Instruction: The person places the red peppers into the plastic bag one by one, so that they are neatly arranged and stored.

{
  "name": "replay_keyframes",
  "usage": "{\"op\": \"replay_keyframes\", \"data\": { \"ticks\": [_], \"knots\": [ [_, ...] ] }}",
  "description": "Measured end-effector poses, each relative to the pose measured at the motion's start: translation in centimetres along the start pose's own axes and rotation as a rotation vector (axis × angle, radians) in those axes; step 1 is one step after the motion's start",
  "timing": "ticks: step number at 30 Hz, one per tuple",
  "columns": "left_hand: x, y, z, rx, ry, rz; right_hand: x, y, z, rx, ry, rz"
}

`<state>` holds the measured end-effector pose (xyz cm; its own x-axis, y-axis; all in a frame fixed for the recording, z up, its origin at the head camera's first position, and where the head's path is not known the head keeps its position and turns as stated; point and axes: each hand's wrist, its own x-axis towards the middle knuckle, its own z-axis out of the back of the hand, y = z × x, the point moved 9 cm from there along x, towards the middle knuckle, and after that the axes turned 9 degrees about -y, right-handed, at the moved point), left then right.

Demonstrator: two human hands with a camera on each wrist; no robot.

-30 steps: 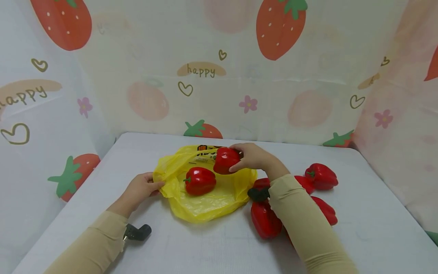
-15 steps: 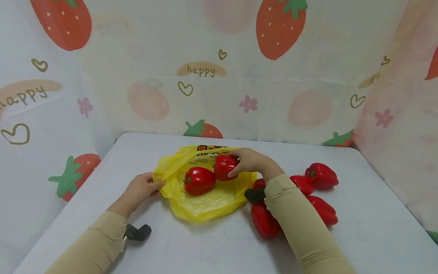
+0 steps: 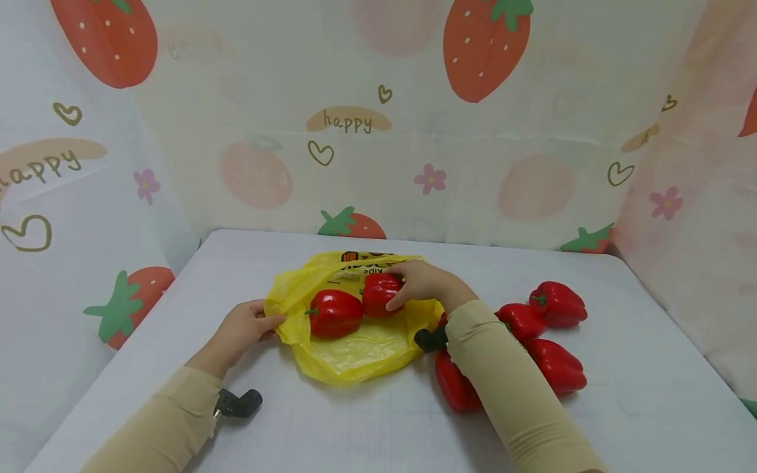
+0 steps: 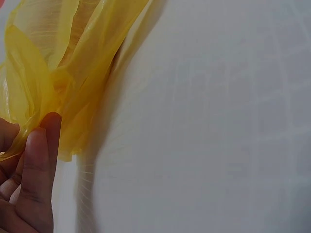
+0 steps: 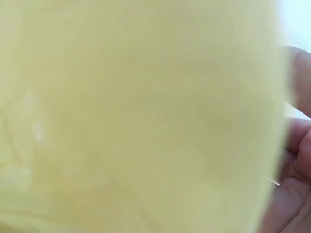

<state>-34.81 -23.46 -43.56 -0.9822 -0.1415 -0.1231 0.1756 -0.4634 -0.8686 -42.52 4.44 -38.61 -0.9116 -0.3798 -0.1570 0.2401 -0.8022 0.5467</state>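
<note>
A yellow plastic bag lies on the table with its mouth spread towards me. My left hand pinches the bag's left edge; the left wrist view shows the thumb and fingers on the crumpled film. Inside the bag rests a red bell pepper with its green stem to the left. Just right of it my right hand grips another red bell pepper, the two peppers touching or nearly so. In the right wrist view yellow film covers most of the picture, and only part of the right hand shows.
Several more red bell peppers lie on the white table to the right, some partly behind the right forearm. A dark wrist device sticks out from the left sleeve. A strawberry-print cloth hangs behind the table.
My right hand has lowered its pepper into the bag and moved it left, and the pepper inside has shifted slightly left. My left hand has stayed on the bag's edge.
</note>
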Motion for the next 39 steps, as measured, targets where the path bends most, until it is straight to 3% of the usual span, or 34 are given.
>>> {"op": "replay_keyframes", "data": {
  "ticks": [21,39],
  "knots": [
    [0.0,0.1,0.1,0.022,-0.005,0.003,0.7,-0.6,-1.2,0.039,0.039,-0.059],
    [-0.1,-0.2,0.3,0.016,-0.008,-0.007,0.3,0.0,-0.8,0.043,0.086,-0.021]
  ]
}}
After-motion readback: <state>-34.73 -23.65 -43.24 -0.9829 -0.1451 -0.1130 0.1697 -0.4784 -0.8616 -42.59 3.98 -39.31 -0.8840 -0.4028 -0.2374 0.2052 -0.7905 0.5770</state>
